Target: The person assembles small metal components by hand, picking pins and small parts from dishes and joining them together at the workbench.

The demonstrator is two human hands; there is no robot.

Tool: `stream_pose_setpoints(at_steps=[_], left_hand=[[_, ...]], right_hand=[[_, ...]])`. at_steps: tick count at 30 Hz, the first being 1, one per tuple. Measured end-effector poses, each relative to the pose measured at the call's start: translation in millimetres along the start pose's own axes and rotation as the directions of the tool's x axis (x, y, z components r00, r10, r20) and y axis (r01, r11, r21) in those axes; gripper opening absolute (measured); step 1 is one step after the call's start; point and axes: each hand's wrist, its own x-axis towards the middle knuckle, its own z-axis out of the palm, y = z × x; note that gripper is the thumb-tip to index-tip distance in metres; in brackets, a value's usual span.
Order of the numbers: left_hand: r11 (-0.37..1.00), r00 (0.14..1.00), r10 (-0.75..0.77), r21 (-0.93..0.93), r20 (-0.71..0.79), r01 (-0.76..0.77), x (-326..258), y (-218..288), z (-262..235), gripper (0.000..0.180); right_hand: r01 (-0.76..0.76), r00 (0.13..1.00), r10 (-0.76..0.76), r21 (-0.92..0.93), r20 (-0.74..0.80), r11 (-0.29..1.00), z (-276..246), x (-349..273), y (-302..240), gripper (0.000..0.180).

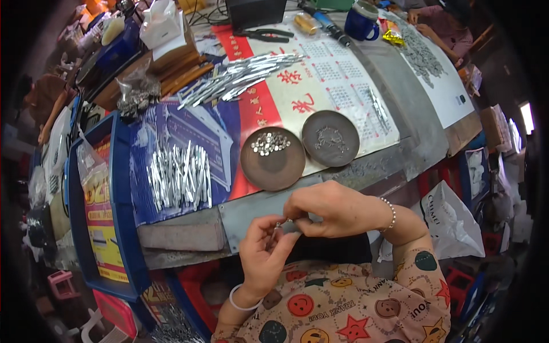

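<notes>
My left hand (264, 248), with a white bangle at its wrist, pinches a tiny silvery metal piece (278, 226) between thumb and fingertips. Close against it, my right hand (330, 210), wearing a beaded bracelet, has thumb and fingers pressed together on something very small. Its exact kind is too small to make out. Both hands meet just over the table's near edge. Beyond them stand two round brown dishes. The left dish (275, 171) holds many small shiny discs (271, 144); the right dish (315, 123) holds fine, thin metal bits (331, 140).
Silver metal strips (180, 176) lie piled at left, with longer strips (240, 77) behind. A blue tray (123, 217) borders the left side. Pliers (266, 35), a blue mug (361, 22) and a screwdriver-like tool (329, 26) lie at the back. Another person (449, 28) sits far right beside grey pieces (420, 54).
</notes>
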Motion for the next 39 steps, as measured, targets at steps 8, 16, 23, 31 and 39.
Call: stream_pose_setpoints(at_steps=[8,16,23,31,39], left_hand=[[0.901,0.959,0.271,0.373,-0.088,-0.220,-5,-10,-3,0.010],[0.983,0.971,0.177,0.084,-0.163,-0.165,-8,-3,-3,0.005],[0.992,0.997,0.068,0.107,-0.043,-0.063,-14,-7,-8,0.012],[0.979,0.985,-0.055,-0.186,0.161,0.085,-23,-7,-9,0.018],[0.881,0.953,-0.165,-0.396,0.255,0.258,-19,-6,-20,0.021]], right_hand=[[-0.013,0.996,0.012,-0.014,-0.089,1.000,27,-6,-5,0.016],[-0.272,0.944,0.320,0.754,0.086,0.599,45,-14,3,0.017],[-0.339,0.908,0.413,0.714,0.076,0.613,45,-26,4,0.027],[-0.158,0.972,0.195,0.244,-0.135,0.957,33,-36,-2,0.017],[-0.192,0.973,0.220,0.277,-0.073,0.942,31,-39,-2,0.014]])
